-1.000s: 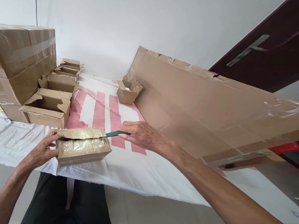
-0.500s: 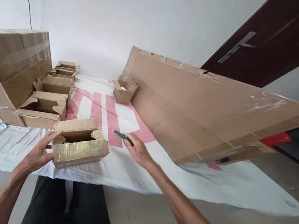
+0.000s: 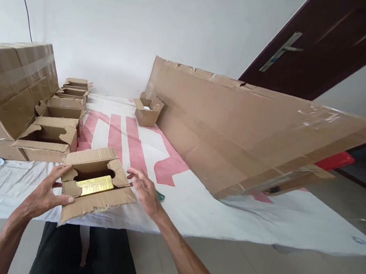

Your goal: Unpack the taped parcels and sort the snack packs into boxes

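Note:
In front of me on the table sits a small open cardboard box [image 3: 97, 208], its near flap folded outward towards me. A yellow printed pack [image 3: 96, 185] shows inside it. My left hand [image 3: 46, 192] grips the box's left end, thumb on the near flap and fingers at the far left corner. At the right end, my right hand [image 3: 143, 189] is close to the side flap with its fingers apart and nothing in them. Just behind that hand shows part of a green-handled tool [image 3: 160, 196]; the rest of it is hidden.
Several open cardboard boxes [image 3: 42, 153] line the left side, beside stacked taped cartons [image 3: 19, 72]. Another small open box [image 3: 147, 116] stands against a large cardboard sheet [image 3: 235, 134] leaning on the right. White cloth with pink shapes covers the table [image 3: 194, 219].
My right hand has let go of the green-handled tool and moved left to the box. The near flap has swung open towards me, exposing the yellow pack. My left hand still holds the box.

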